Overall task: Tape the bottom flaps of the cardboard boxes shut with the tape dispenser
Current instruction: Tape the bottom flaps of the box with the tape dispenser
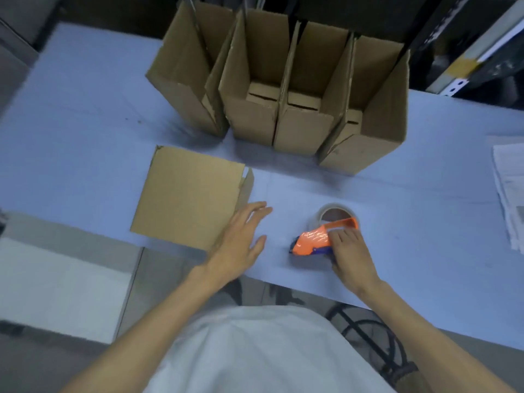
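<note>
An orange tape dispenser (313, 240) with a clear tape roll (336, 214) lies on the blue table (85, 123) near its front edge. My right hand (350, 255) rests on the dispenser's handle, fingers curled over it. A flattened cardboard box (187, 194) lies at the front left, overhanging the table edge. My left hand (241, 242) hovers open just right of that flat box, fingers spread, holding nothing. Several upright cardboard boxes (283, 89) with open top flaps stand in a row at the back.
A stack of white paper sheets (510, 191) lies at the table's right edge. Dark shelving (467, 38) stands behind the boxes. A chair base (374, 336) shows under the table's front edge.
</note>
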A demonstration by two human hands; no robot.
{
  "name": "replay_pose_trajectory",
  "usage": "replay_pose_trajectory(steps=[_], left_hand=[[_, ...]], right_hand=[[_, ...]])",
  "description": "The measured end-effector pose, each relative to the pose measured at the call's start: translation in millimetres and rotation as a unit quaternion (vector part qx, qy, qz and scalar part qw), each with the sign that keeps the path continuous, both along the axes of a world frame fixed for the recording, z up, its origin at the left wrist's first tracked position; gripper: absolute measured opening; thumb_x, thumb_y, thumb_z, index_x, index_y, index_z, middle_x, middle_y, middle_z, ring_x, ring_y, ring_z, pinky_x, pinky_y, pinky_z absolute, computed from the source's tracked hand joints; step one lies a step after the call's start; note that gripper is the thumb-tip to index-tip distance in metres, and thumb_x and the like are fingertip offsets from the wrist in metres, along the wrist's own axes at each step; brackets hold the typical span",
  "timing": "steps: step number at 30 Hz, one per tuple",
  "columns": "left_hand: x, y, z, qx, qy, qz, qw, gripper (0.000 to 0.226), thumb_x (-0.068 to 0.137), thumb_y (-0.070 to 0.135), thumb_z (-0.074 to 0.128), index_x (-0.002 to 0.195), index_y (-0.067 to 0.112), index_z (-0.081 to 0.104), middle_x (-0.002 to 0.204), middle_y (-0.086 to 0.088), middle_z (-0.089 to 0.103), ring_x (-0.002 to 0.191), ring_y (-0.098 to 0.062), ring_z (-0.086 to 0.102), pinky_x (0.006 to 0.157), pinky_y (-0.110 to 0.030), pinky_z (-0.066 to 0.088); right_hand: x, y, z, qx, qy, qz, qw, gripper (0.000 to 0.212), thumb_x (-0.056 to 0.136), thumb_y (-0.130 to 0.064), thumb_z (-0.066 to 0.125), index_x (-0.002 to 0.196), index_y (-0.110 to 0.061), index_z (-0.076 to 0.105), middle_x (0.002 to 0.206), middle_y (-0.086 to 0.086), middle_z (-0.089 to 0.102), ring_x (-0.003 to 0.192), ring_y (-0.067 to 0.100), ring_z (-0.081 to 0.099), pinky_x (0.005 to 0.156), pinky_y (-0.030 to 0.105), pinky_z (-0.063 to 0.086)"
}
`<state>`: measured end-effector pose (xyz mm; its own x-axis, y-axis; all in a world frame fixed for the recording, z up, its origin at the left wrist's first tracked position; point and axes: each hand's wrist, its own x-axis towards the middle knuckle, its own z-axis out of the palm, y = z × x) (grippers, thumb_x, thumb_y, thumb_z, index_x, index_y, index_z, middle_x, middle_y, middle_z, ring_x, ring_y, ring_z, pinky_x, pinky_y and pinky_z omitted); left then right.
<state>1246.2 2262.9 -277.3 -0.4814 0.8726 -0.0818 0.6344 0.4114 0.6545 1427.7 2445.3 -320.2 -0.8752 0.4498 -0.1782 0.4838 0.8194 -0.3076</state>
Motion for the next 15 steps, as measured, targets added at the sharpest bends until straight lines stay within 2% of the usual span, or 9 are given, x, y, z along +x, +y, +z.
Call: replay_pose_trajectory(steps=[2, 4, 6, 8, 9, 11, 13, 15], left_hand=[[11.3, 7.6, -0.7, 0.003, -0.065, -0.006, 0.998, 0.051, 0.089, 0.006, 0.059, 0.138, 0.007, 0.046, 0.142, -0.006, 0.043, 0.130, -0.019, 0.042, 0.109, -0.024, 0.030], [10.0, 13.5, -3.0, -0.004, -0.109, 0.001, 0.994, 0.044, 0.090, 0.006, 0.058, 0.132, 0.010, 0.051, 0.133, -0.002, 0.050, 0.124, -0.015, 0.047, 0.107, -0.024, 0.034], [2.8, 15.0, -2.4, 0.002, -0.136, 0.005, 0.991, 0.025, 0.088, 0.004, 0.059, 0.112, 0.009, 0.063, 0.112, 0.000, 0.063, 0.105, -0.011, 0.059, 0.096, -0.029, 0.044], [-5.6, 13.0, 1.0, 0.017, -0.154, 0.006, 0.988, 0.012, 0.087, 0.004, 0.060, 0.094, 0.011, 0.067, 0.092, 0.003, 0.067, 0.087, -0.008, 0.063, 0.085, -0.032, 0.050], [-9.3, 10.9, 3.3, 0.016, -0.160, 0.008, 0.987, 0.010, 0.087, 0.006, 0.060, 0.090, 0.012, 0.067, 0.088, 0.005, 0.068, 0.082, -0.007, 0.063, 0.082, -0.031, 0.051], [-16.8, 7.2, 8.1, 0.015, -0.173, 0.016, 0.985, 0.007, 0.087, 0.009, 0.062, 0.086, 0.015, 0.067, 0.084, 0.007, 0.070, 0.078, -0.006, 0.063, 0.078, -0.025, 0.052], [-24.9, 6.1, 13.3, 0.012, -0.182, 0.018, 0.983, 0.008, 0.087, 0.011, 0.063, 0.082, 0.017, 0.067, 0.080, 0.009, 0.069, 0.073, -0.002, 0.061, 0.072, -0.017, 0.049], [-36.4, 7.2, 18.0, -0.009, -0.194, 0.029, 0.981, 0.011, 0.087, 0.012, 0.063, 0.079, 0.019, 0.066, 0.075, 0.009, 0.067, 0.067, 0.000, 0.057, 0.067, -0.015, 0.045]], right_hand=[[-8.0, -3.9, 10.5, 0.008, 0.044, 0.017, 0.999, 0.033, 0.055, 0.013, 0.079, 0.082, 0.004, 0.062, 0.083, 0.021, 0.064, 0.071, 0.039, 0.059, 0.071, 0.042, 0.049], [-16.2, -7.1, 20.4, 0.005, 0.071, 0.021, 0.997, 0.036, 0.054, 0.014, 0.078, 0.084, 0.002, 0.062, 0.085, 0.018, 0.064, 0.071, 0.037, 0.058, 0.072, 0.036, 0.044], [-22.2, -10.3, 29.5, 0.004, 0.082, 0.025, 0.996, 0.039, 0.052, 0.013, 0.078, 0.086, 0.000, 0.062, 0.082, 0.014, 0.063, 0.071, 0.035, 0.056, 0.069, 0.029, 0.033], [-30.5, -12.7, 40.7, -0.029, 0.098, 0.033, 0.994, 0.036, 0.053, 0.009, 0.078, 0.082, -0.004, 0.060, 0.078, 0.008, 0.061, 0.074, 0.033, 0.056, 0.067, 0.025, 0.026], [-34.6, -13.2, 46.1, -0.063, 0.111, 0.041, 0.991, 0.034, 0.056, 0.007, 0.076, 0.081, -0.009, 0.059, 0.079, 0.002, 0.060, 0.079, 0.030, 0.059, 0.067, 0.024, 0.028], [-40.9, -11.8, 54.1, -0.157, 0.117, 0.058, 0.979, 0.035, 0.058, 0.001, 0.069, 0.083, -0.020, 0.056, 0.082, -0.014, 0.061, 0.091, 0.013, 0.062, 0.071, 0.021, 0.041], [-43.1, -9.7, 58.1, -0.245, 0.054, 0.032, 0.968, 0.044, 0.059, -0.010, 0.071, 0.098, -0.025, 0.056, 0.091, -0.011, 0.066, 0.086, 0.013, 0.062, 0.075, 0.032, 0.050], [-43.3, -13.8, 61.6, -0.294, 0.014, -0.014, 0.956, 0.058, 0.058, -0.028, 0.074, 0.107, -0.030, 0.043, 0.093, -0.009, 0.068, 0.074, 0.012, 0.061, 0.069, 0.036, 0.052]])
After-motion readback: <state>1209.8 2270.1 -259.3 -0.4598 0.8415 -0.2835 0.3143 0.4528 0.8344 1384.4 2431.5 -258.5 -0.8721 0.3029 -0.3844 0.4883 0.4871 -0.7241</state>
